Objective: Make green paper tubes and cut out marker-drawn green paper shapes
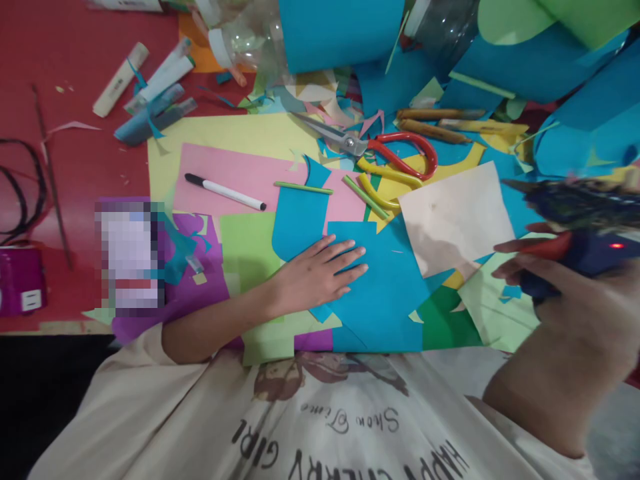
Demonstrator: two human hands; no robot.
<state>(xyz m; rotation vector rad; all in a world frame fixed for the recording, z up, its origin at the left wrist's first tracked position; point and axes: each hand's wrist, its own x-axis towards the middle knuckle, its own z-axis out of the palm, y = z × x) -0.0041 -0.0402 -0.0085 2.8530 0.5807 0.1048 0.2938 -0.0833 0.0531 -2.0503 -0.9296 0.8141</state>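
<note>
My left hand lies flat on a sheet of blue paper, its fingers slightly spread and nothing in them. At the right, my right hand is wrapped round a dark blue glue gun with a red trigger and a small red light, smeared by motion. Close to its tip lies a cream paper square. Beyond my left hand, thin green paper strips rest on blue and pink paper. A black-and-white marker sits on the pink sheet.
Large scissors with red and yellow handles lie open in the middle. Clear plastic bottles, blue paper pieces and brown sticks crowd the back. Several markers are at upper left, with a blurred-out phone below.
</note>
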